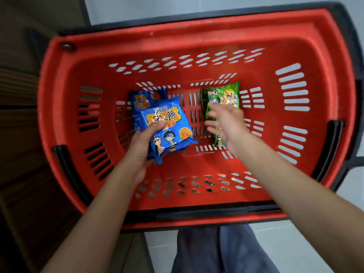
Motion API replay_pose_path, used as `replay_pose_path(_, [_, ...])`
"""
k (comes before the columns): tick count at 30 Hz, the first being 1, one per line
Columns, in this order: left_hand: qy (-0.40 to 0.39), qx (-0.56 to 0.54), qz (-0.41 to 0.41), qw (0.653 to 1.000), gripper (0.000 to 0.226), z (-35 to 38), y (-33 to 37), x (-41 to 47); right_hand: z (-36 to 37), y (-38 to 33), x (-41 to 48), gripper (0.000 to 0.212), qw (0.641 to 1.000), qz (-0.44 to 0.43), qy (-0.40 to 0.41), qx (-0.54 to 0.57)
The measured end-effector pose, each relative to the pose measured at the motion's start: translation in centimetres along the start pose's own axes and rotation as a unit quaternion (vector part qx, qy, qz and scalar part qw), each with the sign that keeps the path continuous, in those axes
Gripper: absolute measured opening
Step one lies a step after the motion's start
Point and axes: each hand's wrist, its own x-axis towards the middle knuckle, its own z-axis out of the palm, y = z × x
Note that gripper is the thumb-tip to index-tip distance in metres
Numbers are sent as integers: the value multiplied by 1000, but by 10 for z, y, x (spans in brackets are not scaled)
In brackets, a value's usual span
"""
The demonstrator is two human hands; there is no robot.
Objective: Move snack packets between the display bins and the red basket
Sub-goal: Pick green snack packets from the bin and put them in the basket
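Head view: left hand (pixel 141 147) grips blue packet (pixel 167 125) in red basket (pixel 197 30); right hand (pixel 226 123), spread-fingered and blurred, should probably grasp green packet (pixel 226 94) next.

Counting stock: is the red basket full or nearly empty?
Nearly empty: red basket holds only blue packets and green packets; floor mostly bare.

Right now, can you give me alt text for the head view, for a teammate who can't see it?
A left hand grips a blue snack packet inside a red basket, above a second blue packet on the basket floor. The right hand, open and blurred, hangs over a green packet beside them.
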Motion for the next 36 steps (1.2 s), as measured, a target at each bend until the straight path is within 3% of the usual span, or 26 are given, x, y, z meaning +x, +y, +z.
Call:
replay_pose_path(3, [-12,23,12,1000,67,2,-1,-8,15,11,-37,10,982,-42,-163,-83])
replay_pose_path(6, [-33,54,52,997,73,-4,-5,-15,21,20,-48,9,975,-46,-199,-85])
replay_pose_path(12, [23,67,64,995,79,-22,-23,-27,24,26,-35,20,955,50,-252,-147])
replay_pose_path(14, [68,38,55,995,70,-25,-28,-27,27,26,-31,11,957,46,-247,-146])
replay_pose_path(17, [151,3,38,988,54,-32,-33,-24,38,21,-19,30,971,41,-207,-116])
replay_pose_path(20, [154,-33,18,987,38,-44,-35,-21,49,15,-11,11,963,45,-229,-132])
replay_pose_path(23, [149,-42,0,988,34,-56,-37,-17,61,14,-3,14,960,51,-245,-128])
replay_pose_path(25, [155,-56,-1,986,36,-59,-40,-16,69,13,9,30,972,53,-208,-95])
replay_pose_path(27, [165,-58,2,985,34,-58,-42,-13,79,11,20,27,982,53,-155,-91])
replay_pose_path(31, [217,-4,33,976,37,-54,-46,-6,105,6,34,10,987,85,-123,-60])
replay_pose_path(36, [258,102,74,958,40,-54,-45,-5,134,13,45,18,985,82,-121,-87])
